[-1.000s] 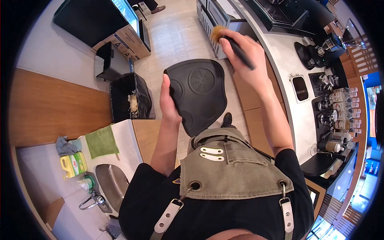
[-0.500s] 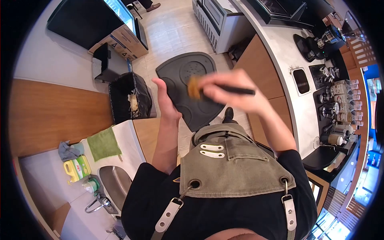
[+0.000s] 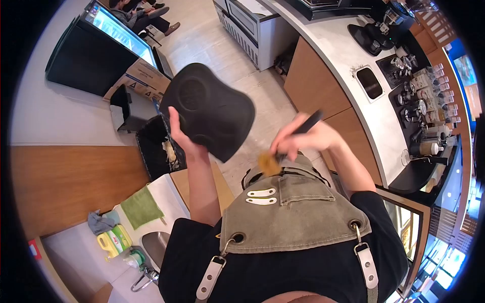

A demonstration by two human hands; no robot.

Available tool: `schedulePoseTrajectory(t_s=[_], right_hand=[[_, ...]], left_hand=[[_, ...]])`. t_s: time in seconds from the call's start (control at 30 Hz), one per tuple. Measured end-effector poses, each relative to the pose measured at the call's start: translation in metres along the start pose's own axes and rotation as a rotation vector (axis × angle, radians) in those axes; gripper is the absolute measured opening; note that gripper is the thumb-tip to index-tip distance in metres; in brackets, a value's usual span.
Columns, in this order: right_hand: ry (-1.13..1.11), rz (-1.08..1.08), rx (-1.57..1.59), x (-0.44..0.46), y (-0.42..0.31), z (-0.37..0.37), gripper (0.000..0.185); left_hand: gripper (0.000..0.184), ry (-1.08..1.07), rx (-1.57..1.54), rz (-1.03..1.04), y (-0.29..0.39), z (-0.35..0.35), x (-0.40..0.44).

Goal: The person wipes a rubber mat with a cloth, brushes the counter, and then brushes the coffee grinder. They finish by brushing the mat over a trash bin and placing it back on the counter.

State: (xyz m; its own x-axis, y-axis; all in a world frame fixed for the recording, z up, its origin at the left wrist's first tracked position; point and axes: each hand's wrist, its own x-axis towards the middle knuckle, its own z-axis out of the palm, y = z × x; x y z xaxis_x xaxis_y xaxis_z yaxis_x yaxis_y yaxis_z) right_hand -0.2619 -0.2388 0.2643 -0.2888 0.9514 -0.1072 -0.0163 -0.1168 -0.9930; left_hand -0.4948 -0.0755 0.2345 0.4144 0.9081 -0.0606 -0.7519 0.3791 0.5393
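Observation:
My left hand (image 3: 184, 139) grips a dark rubber tamping mat (image 3: 217, 111) by its near left edge, thumb on the face turned towards me. The mat is tilted and held up in the air, its left part in front of the bin. Moulded round shapes show on its face. In my right hand (image 3: 316, 139) is a brush (image 3: 269, 164) with a black handle and yellowish bristles, blurred by motion. The bristles point down and left, just above my apron (image 3: 303, 217) and apart from the mat.
A black-lined bin (image 3: 151, 151) with waste inside stands beyond my left forearm. At left are a green cloth (image 3: 141, 208), a yellow jug (image 3: 113, 241) and a sink (image 3: 155, 245). A counter (image 3: 348, 83) with coffee gear runs along the right. A seated person (image 3: 146, 17) is at the far back.
The mat has moved left, towards the bin, and turned to a different tilt. The brush has come away from the mat, down towards my apron. My view has shifted too.

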Motion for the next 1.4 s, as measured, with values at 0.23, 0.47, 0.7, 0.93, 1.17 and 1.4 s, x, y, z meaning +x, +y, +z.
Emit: schedulePoseTrajectory(t_s=[0.23, 0.47, 0.7, 0.93, 1.17, 1.4], right_hand=[[0.603, -0.351, -0.163, 0.066, -0.01, -0.025, 0.032], [0.341, -0.178, -0.633, 0.069, 0.036, 0.004, 0.022], [0.333, -0.038, -0.443, 0.051, -0.009, -0.064, 0.018], [0.278, -0.328, -0.822, 0.081, 0.045, -0.105, 0.022], [-0.01, -0.103, -0.177, 0.007, 0.051, -0.173, 0.019], [0.531, -0.192, 0.254, 0.067, 0.03, -0.227, 0.025]], left_hand=[[0.053, -0.455, -0.653, -0.609, -0.066, -0.048, 0.031], [0.062, -0.493, -0.139, -0.232, -0.115, -0.04, 0.014], [0.064, -0.349, -0.159, -0.326, -0.119, -0.039, 0.04], [0.053, -0.399, 0.142, -0.082, -0.158, 0.012, 0.074], [0.052, -0.412, 0.129, -0.15, -0.204, 0.023, 0.117], [0.043, -0.432, 0.147, -0.15, -0.267, 0.039, 0.163]])
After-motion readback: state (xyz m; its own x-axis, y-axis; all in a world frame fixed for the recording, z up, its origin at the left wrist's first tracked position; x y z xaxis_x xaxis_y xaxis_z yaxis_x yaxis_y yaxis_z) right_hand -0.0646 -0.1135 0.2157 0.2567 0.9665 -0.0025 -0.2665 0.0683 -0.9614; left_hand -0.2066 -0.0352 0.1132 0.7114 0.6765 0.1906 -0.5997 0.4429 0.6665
